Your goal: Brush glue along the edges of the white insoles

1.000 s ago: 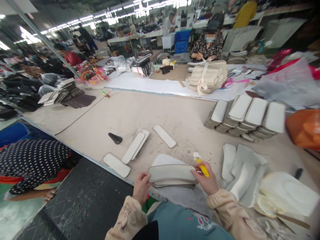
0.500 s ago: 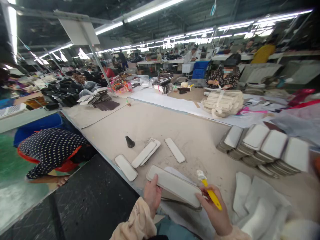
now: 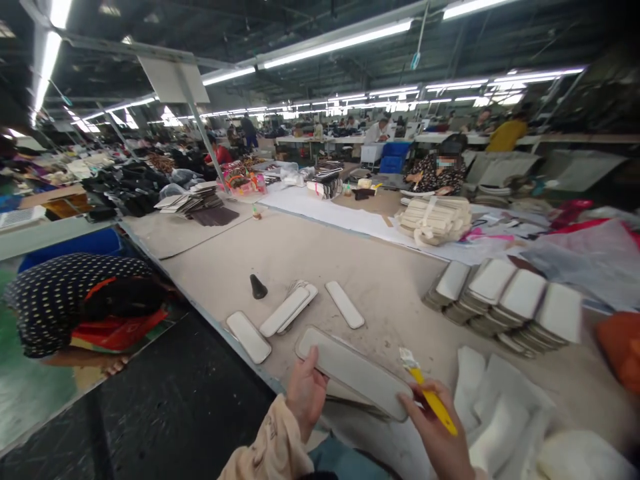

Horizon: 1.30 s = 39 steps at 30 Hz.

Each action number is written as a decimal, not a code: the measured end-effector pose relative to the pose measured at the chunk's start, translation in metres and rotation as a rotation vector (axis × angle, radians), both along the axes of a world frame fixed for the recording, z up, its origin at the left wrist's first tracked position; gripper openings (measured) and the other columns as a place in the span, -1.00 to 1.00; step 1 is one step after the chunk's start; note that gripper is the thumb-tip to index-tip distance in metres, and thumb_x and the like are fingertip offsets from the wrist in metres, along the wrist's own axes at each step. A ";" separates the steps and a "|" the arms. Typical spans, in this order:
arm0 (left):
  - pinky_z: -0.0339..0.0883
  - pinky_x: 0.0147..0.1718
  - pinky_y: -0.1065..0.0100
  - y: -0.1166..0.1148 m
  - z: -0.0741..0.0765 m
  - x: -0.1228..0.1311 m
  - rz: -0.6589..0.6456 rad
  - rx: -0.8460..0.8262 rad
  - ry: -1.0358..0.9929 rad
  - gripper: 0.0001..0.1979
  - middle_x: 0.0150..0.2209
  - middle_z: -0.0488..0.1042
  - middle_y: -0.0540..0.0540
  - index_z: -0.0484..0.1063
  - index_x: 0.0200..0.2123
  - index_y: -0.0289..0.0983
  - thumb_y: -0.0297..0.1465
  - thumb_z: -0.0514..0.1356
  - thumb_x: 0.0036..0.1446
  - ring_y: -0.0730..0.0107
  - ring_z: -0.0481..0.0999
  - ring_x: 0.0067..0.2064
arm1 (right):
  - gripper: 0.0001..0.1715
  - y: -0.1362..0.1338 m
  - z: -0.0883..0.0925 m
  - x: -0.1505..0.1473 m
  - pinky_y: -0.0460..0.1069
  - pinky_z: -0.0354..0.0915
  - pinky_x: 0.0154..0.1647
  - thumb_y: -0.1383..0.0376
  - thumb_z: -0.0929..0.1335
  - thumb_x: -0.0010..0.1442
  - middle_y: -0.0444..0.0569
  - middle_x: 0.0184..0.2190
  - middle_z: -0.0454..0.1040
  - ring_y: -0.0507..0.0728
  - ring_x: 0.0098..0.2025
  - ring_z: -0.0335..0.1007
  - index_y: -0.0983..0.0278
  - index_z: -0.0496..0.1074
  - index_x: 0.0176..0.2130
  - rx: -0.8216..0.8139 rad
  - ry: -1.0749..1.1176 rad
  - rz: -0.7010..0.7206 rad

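A long pale panel with rounded ends [image 3: 355, 373] is held above the near edge of the table. My left hand [image 3: 306, 390] grips its left part, thumb on top. At its right end, my right hand [image 3: 435, 417] pinches the panel and also holds a yellow-handled brush [image 3: 434, 400], whose whitish bristles point up and left. Beyond the panel lie a small stack of pale strips [image 3: 287, 310], a single strip [image 3: 249, 337] to the left and another strip [image 3: 345, 305] to the right. Other panels partly show under the held one.
A black cone [image 3: 258, 287] stands on the table [image 3: 200, 267]. Stacked pale panels [image 3: 530, 293] and loose pale sheets [image 3: 500, 400] lie at the right. A person in a dotted top [image 3: 75, 287] bends low by the black surface [image 3: 165, 400] at left; another person [image 3: 440, 170] sits across.
The held panel has tilted and looks greyer, and my right hand has moved slightly right and down with the brush. The view has shifted. The bending person's head shows more.
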<state>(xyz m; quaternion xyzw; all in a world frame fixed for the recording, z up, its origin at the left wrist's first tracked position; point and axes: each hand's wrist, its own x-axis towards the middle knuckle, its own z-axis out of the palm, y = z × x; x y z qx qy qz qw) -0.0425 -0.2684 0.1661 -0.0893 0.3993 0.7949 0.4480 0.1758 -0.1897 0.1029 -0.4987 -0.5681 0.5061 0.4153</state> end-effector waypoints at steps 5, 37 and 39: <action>0.51 -0.12 0.27 -0.009 0.001 0.000 0.027 -0.066 0.002 -0.82 -0.24 0.62 -0.11 0.45 -0.13 -0.27 -0.45 0.12 0.21 0.26 0.60 -0.13 | -0.54 -0.005 0.021 -0.004 -0.04 0.42 -0.42 0.03 0.48 -0.04 -0.11 -0.39 0.46 0.11 -0.40 0.43 0.17 0.28 -0.25 0.057 -0.009 0.045; 0.52 -0.14 0.31 -0.005 0.018 0.067 0.071 -0.049 0.001 -0.76 -0.20 0.60 -0.19 0.42 -0.07 -0.34 -0.47 0.18 0.17 0.30 0.61 -0.21 | -0.46 0.001 0.008 0.042 -0.05 0.38 -0.32 0.09 0.52 -0.14 -0.20 -0.42 0.40 0.09 -0.38 0.40 0.16 0.27 -0.23 -0.014 0.093 0.116; 0.53 -0.17 0.34 -0.006 0.019 0.069 0.075 -0.042 0.003 -0.78 -0.22 0.60 -0.19 0.43 -0.09 -0.35 -0.48 0.18 0.17 0.31 0.61 -0.22 | -0.45 0.001 0.009 0.042 -0.04 0.37 -0.32 0.08 0.52 -0.15 -0.18 -0.41 0.40 0.11 -0.37 0.40 0.16 0.27 -0.23 -0.023 0.080 0.119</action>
